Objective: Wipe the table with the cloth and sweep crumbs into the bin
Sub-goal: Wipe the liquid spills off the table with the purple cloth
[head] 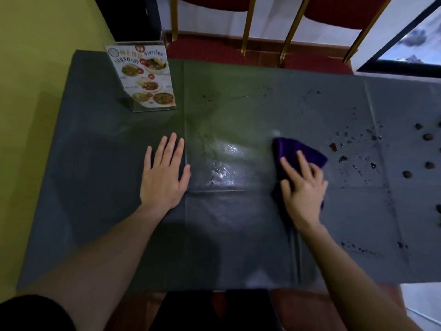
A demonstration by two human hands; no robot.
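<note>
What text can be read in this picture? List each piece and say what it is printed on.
"MENU" – heading at the top of the menu card in its clear stand on the table.
Thai script beside and under the heading on the same card – present, too blurred to transcribe reliably.
Small captions and red price dots by the food photos – too small to read.
Nothing else carries text.

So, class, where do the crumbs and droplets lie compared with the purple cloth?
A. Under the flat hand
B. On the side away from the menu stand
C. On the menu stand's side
B: the crumbs lie right of the purple cloth, opposite the menu stand.
</note>
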